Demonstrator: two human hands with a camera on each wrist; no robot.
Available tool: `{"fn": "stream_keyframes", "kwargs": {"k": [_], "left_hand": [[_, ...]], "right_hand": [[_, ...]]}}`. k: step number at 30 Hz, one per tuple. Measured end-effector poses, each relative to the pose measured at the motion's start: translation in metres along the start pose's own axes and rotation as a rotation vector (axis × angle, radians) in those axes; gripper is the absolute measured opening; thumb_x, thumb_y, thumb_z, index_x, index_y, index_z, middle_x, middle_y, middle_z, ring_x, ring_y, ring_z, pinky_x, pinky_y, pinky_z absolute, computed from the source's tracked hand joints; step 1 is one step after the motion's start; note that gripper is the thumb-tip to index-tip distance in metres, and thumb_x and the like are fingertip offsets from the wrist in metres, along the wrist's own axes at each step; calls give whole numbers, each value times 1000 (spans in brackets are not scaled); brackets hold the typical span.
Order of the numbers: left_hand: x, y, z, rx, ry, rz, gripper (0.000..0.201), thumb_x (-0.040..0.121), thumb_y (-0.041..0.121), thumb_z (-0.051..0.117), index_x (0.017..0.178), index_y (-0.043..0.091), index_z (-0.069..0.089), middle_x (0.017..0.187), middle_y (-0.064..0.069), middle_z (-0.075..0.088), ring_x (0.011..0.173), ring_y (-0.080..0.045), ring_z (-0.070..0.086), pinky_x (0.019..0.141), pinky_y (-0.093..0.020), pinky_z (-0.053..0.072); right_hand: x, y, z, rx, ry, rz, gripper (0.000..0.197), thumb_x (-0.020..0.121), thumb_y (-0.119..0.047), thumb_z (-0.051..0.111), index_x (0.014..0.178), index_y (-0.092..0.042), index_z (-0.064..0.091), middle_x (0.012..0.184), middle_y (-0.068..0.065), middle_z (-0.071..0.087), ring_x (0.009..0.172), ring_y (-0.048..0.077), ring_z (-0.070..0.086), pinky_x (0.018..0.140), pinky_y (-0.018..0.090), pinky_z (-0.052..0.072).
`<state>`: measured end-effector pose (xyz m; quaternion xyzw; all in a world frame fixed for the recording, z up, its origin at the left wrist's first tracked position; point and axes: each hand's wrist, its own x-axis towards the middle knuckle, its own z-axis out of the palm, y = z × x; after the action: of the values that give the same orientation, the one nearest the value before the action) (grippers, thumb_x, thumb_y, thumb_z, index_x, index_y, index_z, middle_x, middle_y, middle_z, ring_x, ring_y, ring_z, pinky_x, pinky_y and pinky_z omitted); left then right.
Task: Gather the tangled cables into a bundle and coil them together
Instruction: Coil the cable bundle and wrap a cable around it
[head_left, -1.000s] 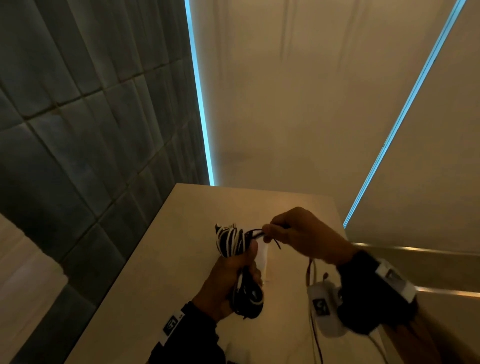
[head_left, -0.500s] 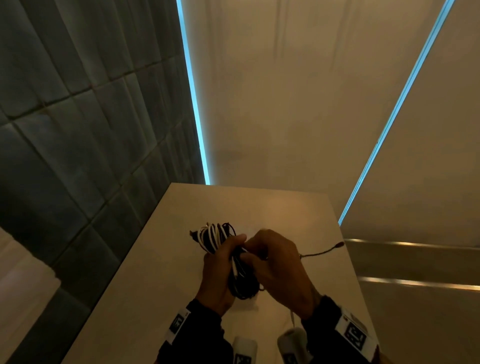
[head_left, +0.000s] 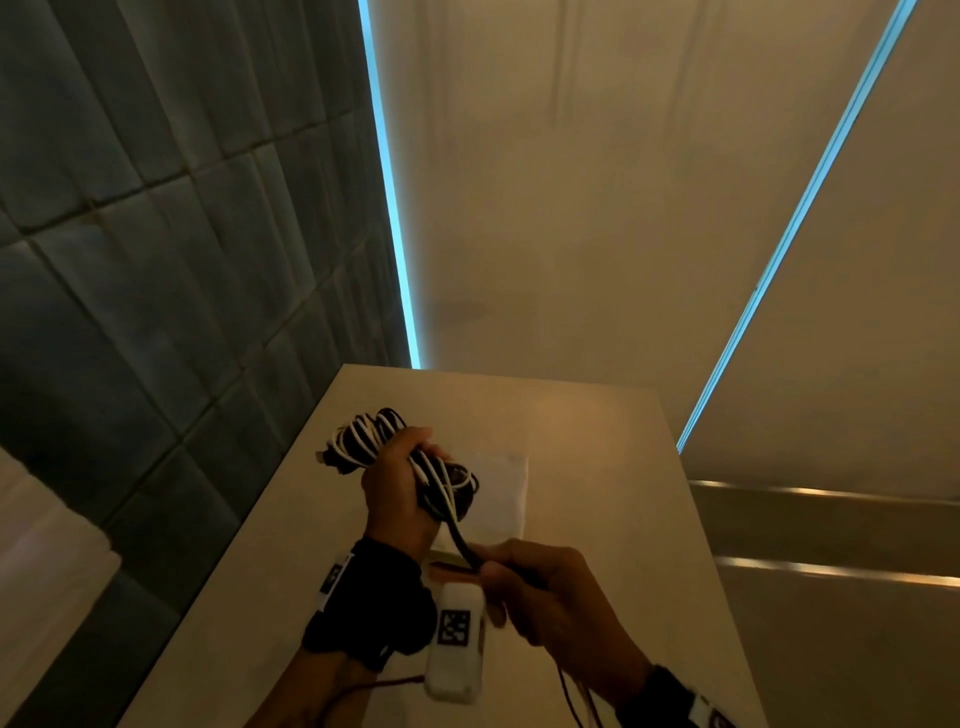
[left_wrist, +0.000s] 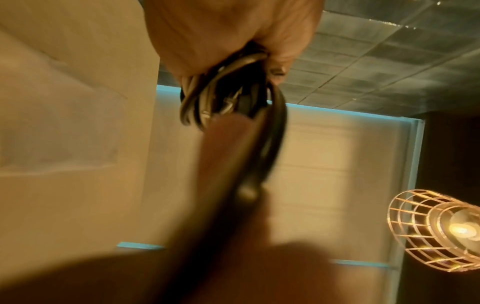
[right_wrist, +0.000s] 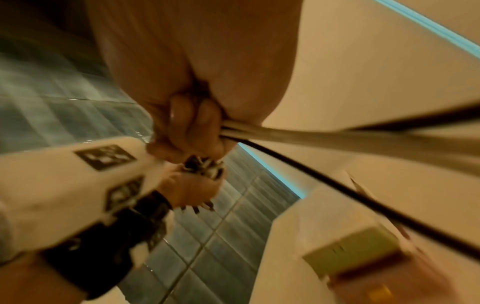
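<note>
A coil of black and white cables (head_left: 363, 441) sits in my left hand (head_left: 397, 483), whose fingers wrap round its middle above the table (head_left: 597, 467). Loops stick out above the fist and below it (head_left: 447, 488). A dark strand (head_left: 460, 540) runs down from the coil into my right hand (head_left: 524, 577), which pinches it close to my left wrist. The left wrist view shows the looped cables (left_wrist: 228, 96) coming out of the fist (left_wrist: 228, 30). In the right wrist view curled fingers (right_wrist: 197, 123) clamp cable strands (right_wrist: 311, 135) that run off to the right.
A pale sheet of paper (head_left: 501, 493) lies on the table behind the coil. A grey tiled wall (head_left: 156, 260) rises at the left. The table's right edge (head_left: 696, 545) drops off. A wire-cage lamp (left_wrist: 436, 230) glows overhead.
My right hand has come off the coil and moved down toward me, drawing a strand out. The left hand has turned the coil and lifted it slightly.
</note>
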<state>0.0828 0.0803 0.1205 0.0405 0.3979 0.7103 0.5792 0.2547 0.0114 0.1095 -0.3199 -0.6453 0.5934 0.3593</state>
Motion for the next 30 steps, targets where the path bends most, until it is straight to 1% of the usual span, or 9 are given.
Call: {"fn": "stream_keyframes", "kwargs": {"k": [2,4,7,11,17,21,23,26,30], "left_hand": [[-10,7,9,-29,-104,-47,35,85,10,55,52,14,44,51,0,44,42,-14,47,50,-24,47],[-27,14,19,-7,-263,-165,32,80,10,57,49,14,48,46,2,47,41,-11,47,49,-21,46],[-49,14,21,127,-463,-322,19,66,3,66,56,13,53,48,1,48,40,-10,49,46,-22,45],[-57,8,1,572,-480,-187,12,62,4,70,68,6,59,56,-12,50,46,-23,51,53,-30,47],[-56,-5,-6,796,-448,-50,7,60,1,62,56,6,59,62,-16,55,60,-29,57,62,-35,52],[-58,-9,0,700,-479,-43,30,62,1,62,90,7,73,93,-23,69,91,-41,65,89,-59,51],[-63,-8,2,641,-508,-107,39,66,2,61,105,2,68,95,-22,70,85,-37,68,88,-62,50],[-63,-5,-1,628,-517,-161,32,68,13,71,97,-1,68,83,-23,64,69,-30,62,74,-48,55],[-60,1,-8,624,-535,-328,29,71,7,71,99,-1,67,62,-13,54,52,-23,56,60,-33,51]], "right_hand": [[-2,15,-1,148,-143,109,23,97,-14,53,106,-5,72,61,-7,64,43,5,42,43,18,33],[-3,29,-5,193,-274,195,28,98,-9,49,91,-17,75,59,-11,64,42,4,43,43,20,32],[7,36,-28,-113,-349,273,30,97,-29,53,73,-27,71,53,-14,50,44,5,37,44,19,30],[37,9,-77,-560,-224,196,37,90,-41,61,57,-23,58,45,-11,46,43,1,39,49,13,32],[71,-57,-97,-607,-390,104,32,97,-26,55,72,-12,68,57,-9,48,47,4,41,48,13,34],[89,-65,-86,-764,-342,-26,29,96,-27,57,70,-17,66,57,-12,58,55,1,50,60,14,37],[94,-67,-81,-801,-291,-70,27,95,-25,57,70,-16,64,58,-14,60,57,-2,52,59,11,37],[96,-69,-76,-794,-254,-133,22,92,-24,62,71,-17,65,55,-22,58,58,-5,54,58,8,39],[95,-64,-79,-781,-251,-166,19,79,-30,76,76,-12,71,66,-6,65,59,6,57,57,16,43]]}}
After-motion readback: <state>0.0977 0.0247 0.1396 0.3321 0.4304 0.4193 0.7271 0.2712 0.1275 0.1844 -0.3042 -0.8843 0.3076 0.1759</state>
